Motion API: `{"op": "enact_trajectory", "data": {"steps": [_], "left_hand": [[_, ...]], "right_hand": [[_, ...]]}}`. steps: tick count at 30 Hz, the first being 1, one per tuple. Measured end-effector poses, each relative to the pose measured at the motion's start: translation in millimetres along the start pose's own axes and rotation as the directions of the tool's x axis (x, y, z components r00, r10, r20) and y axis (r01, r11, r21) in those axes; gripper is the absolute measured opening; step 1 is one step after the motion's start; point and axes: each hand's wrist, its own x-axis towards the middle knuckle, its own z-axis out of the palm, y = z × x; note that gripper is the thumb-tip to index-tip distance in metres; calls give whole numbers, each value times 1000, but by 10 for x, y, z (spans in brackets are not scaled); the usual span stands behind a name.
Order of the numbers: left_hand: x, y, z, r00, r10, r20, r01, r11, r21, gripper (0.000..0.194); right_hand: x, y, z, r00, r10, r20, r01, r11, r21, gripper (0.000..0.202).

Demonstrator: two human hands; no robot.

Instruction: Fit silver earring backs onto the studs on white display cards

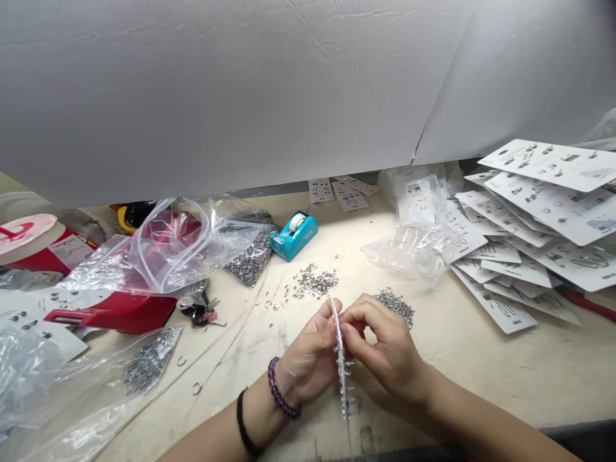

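The card (342,372) stands edge-on between the hands, long axis running near to far — left hand (312,356) clasping its far half, right hand (392,350) pinched at its studded right face — on what, I cannot tell

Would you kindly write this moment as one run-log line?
left hand: holding earring card edge-on; right hand: at card's upper part; beyond: teal tape dispenser

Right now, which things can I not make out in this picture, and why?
In the head view:
Held card: both faces, turned nearly edge-on.
Right hand: anything pinched inside, hidden by the hand itself.
Stacked cards: their print, too small to read.
Red object: left end hidden by cards, right end cut off by the edge.
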Motion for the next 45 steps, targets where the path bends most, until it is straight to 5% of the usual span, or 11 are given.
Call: {"op": "enact_trajectory", "data": {"steps": [9,26,29,31,32,34,36,38,41,43,45], "left_hand": [[-22,50,17,997,-7,73,7,1000,-6,20],[-14,31,61,999,5,44,-7,999,46,23],[-20,69,60,996,-37,76,37,999,1,20],[-16,97,55,995,-51,87,55,997,-47,15],[-10,109,51,995,-48,85,54,996,-66,13],[5,130,44,998,-32,63,38,995,-91,12],[19,143,39,999,-10,34,13,994,-108,11],[29,151,35,1000,-2,16,4,993,-117,11],[43,156,18,1000,-6,20,9,990,-143,12],[53,160,-1,999,-23,43,29,987,-159,14],[59,166,-16,997,-39,60,49,985,-163,15]], "right_hand": [[2,5,-89,994,-25,111,20,999,49,10],[34,3,-102,990,-85,108,86,996,-7,9],[79,20,-318,974,-216,-62,216,976,-4,9],[123,93,-574,882,-195,-429,214,977,-2,11],[145,150,-723,775,-134,-617,169,986,-2,10],[182,288,-1020,627,-55,-777,23,998,-52,6],[198,422,-1246,831,86,-549,-226,955,-192,8],[195,509,-1349,926,194,-323,-316,867,-385,10],[174,515,-1293,962,165,-219,-259,808,-530,16],[160,455,-1192,944,78,-322,-241,830,-504,19],[146,375,-1082,869,-34,-493,-195,893,-405,20]]}}
